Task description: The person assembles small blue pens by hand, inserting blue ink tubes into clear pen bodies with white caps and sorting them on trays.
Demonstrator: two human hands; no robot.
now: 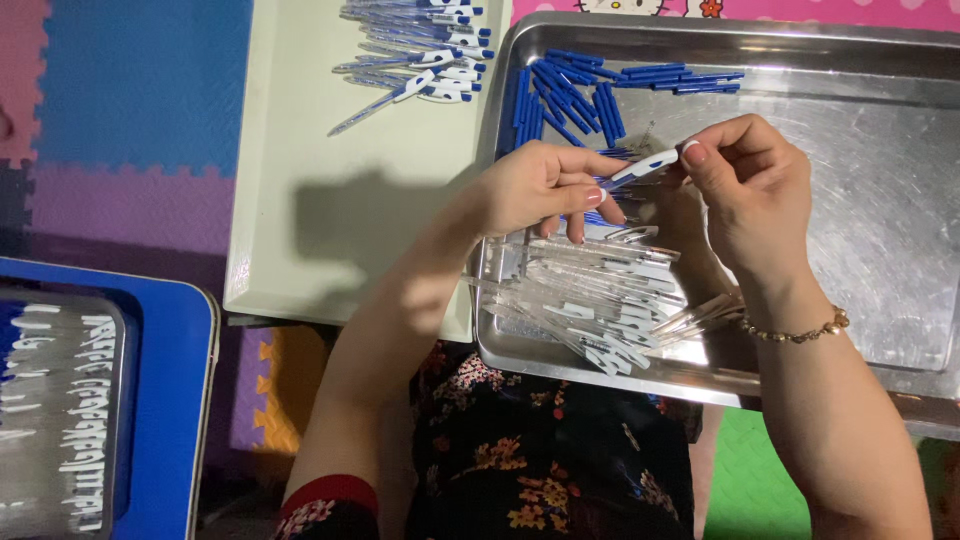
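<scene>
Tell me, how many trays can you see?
3. A metal tray lies under both hands, a pale green tray sits left of it, and a blue tray shows at the left edge. Others may lie out of view.

Both hands' fingers (600,195) on blue-white pen (645,165) over steel tray (880,180) w/ clear barrels (590,290), blue refills (570,95).

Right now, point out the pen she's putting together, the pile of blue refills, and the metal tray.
Pen (645,165), head view, on its white clip end between both hands.
Blue refills (565,95), head view, middle of the pile.
Metal tray (880,210), head view, bare floor.
</scene>
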